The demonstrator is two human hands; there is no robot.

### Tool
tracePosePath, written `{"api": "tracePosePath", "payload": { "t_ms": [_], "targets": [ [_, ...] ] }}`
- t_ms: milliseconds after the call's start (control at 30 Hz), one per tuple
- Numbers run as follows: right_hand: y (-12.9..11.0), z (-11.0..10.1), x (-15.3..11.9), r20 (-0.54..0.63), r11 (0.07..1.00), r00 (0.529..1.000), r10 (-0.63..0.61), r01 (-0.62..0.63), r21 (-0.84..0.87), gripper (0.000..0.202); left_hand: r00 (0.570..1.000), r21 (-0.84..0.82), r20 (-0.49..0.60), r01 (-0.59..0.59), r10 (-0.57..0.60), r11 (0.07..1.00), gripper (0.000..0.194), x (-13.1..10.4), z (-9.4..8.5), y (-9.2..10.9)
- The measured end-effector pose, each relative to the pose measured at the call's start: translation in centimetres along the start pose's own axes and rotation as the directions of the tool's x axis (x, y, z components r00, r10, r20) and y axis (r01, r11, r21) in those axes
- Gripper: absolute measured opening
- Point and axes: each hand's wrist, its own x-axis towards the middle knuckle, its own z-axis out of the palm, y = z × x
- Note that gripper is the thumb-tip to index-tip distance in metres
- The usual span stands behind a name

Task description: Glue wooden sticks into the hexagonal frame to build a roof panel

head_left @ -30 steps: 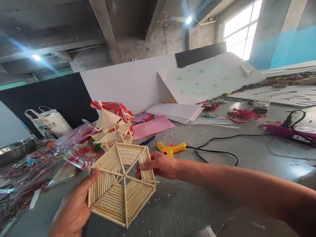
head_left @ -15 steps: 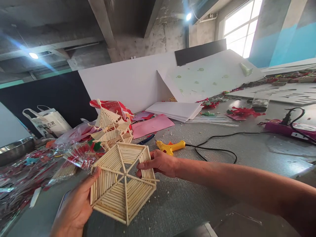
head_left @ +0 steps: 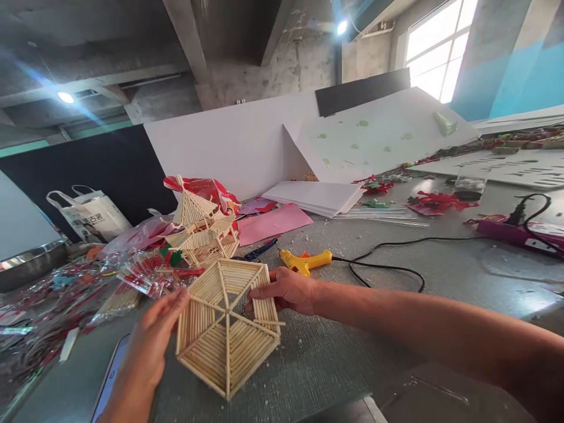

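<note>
Bamboo-stick clutter far left: cellophane packets [head_left: 132,279] on grey table [head_left: 396,305]. Phone [head_left: 110,376] lies at near edge. Left hand [head_left: 154,341] cups left rim of hexagonal stick roof [head_left: 227,326], fingers curled on it. Roof held tilted, just above table, ribs facing camera. Behind it, stick pagoda [head_left: 200,229] stands upright. Right hand [head_left: 286,291] pinches roof's upper right edge. Yellow glue gun [head_left: 306,262] lies just beyond. Judgement: inspection or turning step; next move calls for steady two-hand grip, gentle pressure on brittle sticks.

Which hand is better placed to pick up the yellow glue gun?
Right, probably. The right hand lies just short of the yellow glue gun, while the left hand supports the hexagonal wooden-stick roof panel farther away.
</note>
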Motion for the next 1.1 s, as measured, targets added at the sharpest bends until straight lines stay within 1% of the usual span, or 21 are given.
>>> {"api": "tracePosePath", "payload": {
  "t_ms": [33, 67, 100, 167, 233, 267, 300, 400, 467, 533, 667, 733, 800, 833, 867, 933, 967, 1000, 1033, 1067, 1100],
  "targets": [
    [0.1, -0.1, 0.0, -0.003, 1.000, 1.000, 0.003, -0.003, -0.010, 0.028, 0.981, 0.158, -0.109, -0.140, 0.158, 0.977, 0.045, -0.4, 0.0, -0.1],
    [0.2, -0.1, 0.1, -0.006, 1.000, 1.000, 0.007, -0.007, -0.018, 0.027, 0.925, 0.327, -0.169, -0.272, 0.339, 0.905, 0.046, -1.0, 0.1, -0.3],
    [0.2, -0.1, 0.1, -0.008, 1.000, 1.000, 0.015, -0.015, -0.023, 0.026, 0.856, 0.451, -0.146, -0.389, 0.497, 0.803, 0.044, -1.6, 0.4, -0.4],
    [0.3, -0.1, 0.2, -0.017, 0.999, 1.000, 0.025, -0.025, -0.026, 0.024, 0.724, 0.491, 0.118, -0.637, 0.680, 0.594, 0.024, -3.1, 1.5, -0.5],
    [0.3, -0.1, 0.3, -0.053, 0.999, 0.998, 0.019, -0.020, -0.024, 0.026, 0.571, 0.456, 0.444, -0.807, 0.690, 0.374, 0.015, -4.3, 3.2, -0.5],
    [0.4, 0.0, 0.3, -0.068, 1.000, 0.998, 0.011, -0.013, -0.024, 0.028, 0.504, 0.430, 0.540, -0.854, 0.674, 0.293, 0.014, -4.7, 4.1, -0.5],
    [0.4, 0.0, 0.4, -0.075, 1.000, 0.997, 0.000, -0.002, -0.026, 0.030, 0.456, 0.411, 0.592, -0.880, 0.664, 0.237, 0.014, -5.0, 5.0, -0.4],
    [0.6, -0.1, 0.5, -0.065, 0.999, 0.998, -0.022, 0.019, -0.043, 0.027, 0.439, 0.410, 0.706, -0.893, 0.555, 0.185, 0.015, -5.3, 7.1, -0.1],
    [0.7, -0.3, 0.6, -0.060, 0.998, 0.998, -0.025, 0.021, -0.065, 0.022, 0.440, 0.407, 0.757, -0.896, 0.482, 0.178, 0.015, -5.3, 7.7, 0.3],
    [0.7, -0.3, 0.8, -0.070, 0.997, 0.997, -0.012, 0.007, -0.081, 0.018, 0.425, 0.391, 0.789, -0.904, 0.444, 0.170, 0.016, -5.2, 7.9, 0.5],
    [0.7, -0.4, 0.9, -0.102, 0.993, 0.994, 0.026, -0.037, -0.108, 0.009, 0.359, 0.332, 0.820, -0.933, 0.445, 0.139, 0.017, -5.0, 7.7, 0.6],
    [0.6, -0.4, 1.0, -0.111, 0.988, 0.993, 0.043, -0.059, -0.140, 0.008, 0.346, 0.307, 0.803, -0.938, 0.484, 0.161, 0.016, -4.9, 7.6, 0.8],
    [0.6, -0.5, 1.0, -0.115, 0.981, 0.992, 0.054, -0.075, -0.179, 0.010, 0.376, 0.289, 0.757, -0.926, 0.535, 0.241, 0.015, -4.9, 7.3, 1.2],
    [0.5, -0.5, 0.9, -0.111, 0.978, 0.992, 0.054, -0.075, -0.194, 0.010, 0.409, 0.282, 0.723, -0.910, 0.557, 0.303, 0.014, -4.8, 7.0, 1.5],
    [0.5, -0.5, 0.9, -0.102, 0.978, 0.993, 0.055, -0.074, -0.197, 0.010, 0.459, 0.278, 0.681, -0.883, 0.570, 0.379, 0.012, -4.8, 6.5, 1.7],
    [0.3, -0.5, 0.7, -0.079, 0.982, 0.995, 0.062, -0.075, -0.173, 0.012, 0.607, 0.270, 0.550, -0.779, 0.573, 0.566, 0.011, -4.7, 5.1, 1.8],
    [0.3, -0.5, 0.5, -0.061, 0.985, 0.996, 0.069, -0.078, -0.155, 0.015, 0.709, 0.270, 0.457, -0.686, 0.537, 0.676, 0.012, -4.6, 4.2, 1.5],
    [0.2, -0.4, 0.4, -0.043, 0.987, 0.996, 0.076, -0.081, -0.140, 0.017, 0.818, 0.251, 0.304, -0.563, 0.488, 0.788, 0.014, -4.5, 3.1, 1.1],
    [0.1, -0.4, 0.3, -0.028, 0.988, 0.996, 0.079, -0.082, -0.129, 0.020, 0.901, 0.207, 0.169, -0.430, 0.401, 0.879, 0.019, -4.4, 1.9, 0.4],
    [0.0, -0.4, 0.2, -0.019, 0.989, 0.997, 0.081, -0.083, -0.122, 0.022, 0.950, 0.143, 0.080, -0.311, 0.303, 0.939, 0.023, -4.3, 0.7, -0.4],
    [-0.1, -0.3, 0.1, -0.014, 0.990, 0.996, 0.083, -0.084, -0.117, 0.023, 0.976, 0.071, 0.024, -0.216, 0.215, 0.974, 0.027, -4.2, -0.4, -1.4]
  ]
}}
